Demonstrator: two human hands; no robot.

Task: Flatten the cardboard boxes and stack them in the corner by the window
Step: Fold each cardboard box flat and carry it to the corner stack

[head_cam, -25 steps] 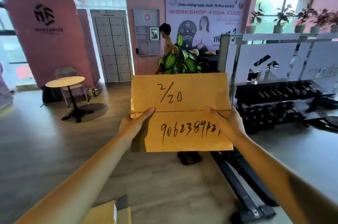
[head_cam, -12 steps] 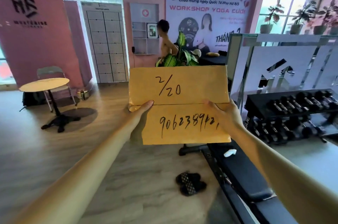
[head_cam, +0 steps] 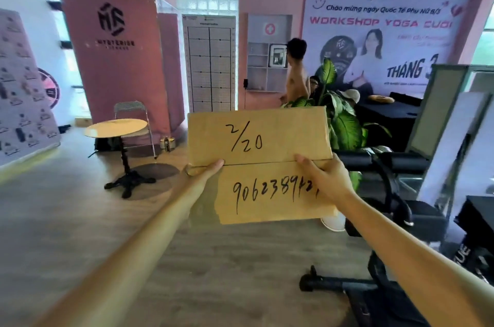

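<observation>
In the centre of the frame a flat cardboard sheet (head_cam: 260,163) is held upright at arm's length, likely so its handwritten numbers face the camera. The left hand (head_cam: 203,175) and right hand (head_cam: 324,179) each clamp a side edge, thumbs in front, fingers hidden behind.

Brown cardboard sheet (head_cam: 260,163): "2/20" is handwritten in black on the upper panel, "90623894" and unclear strokes on the lower. White wall banner (head_cam: 385,38): "WORKSHOP YOGA" and "THÁNG 3" are printed. Pink partition panel (head_cam: 115,59): "MYSTERISE" is read.
</observation>
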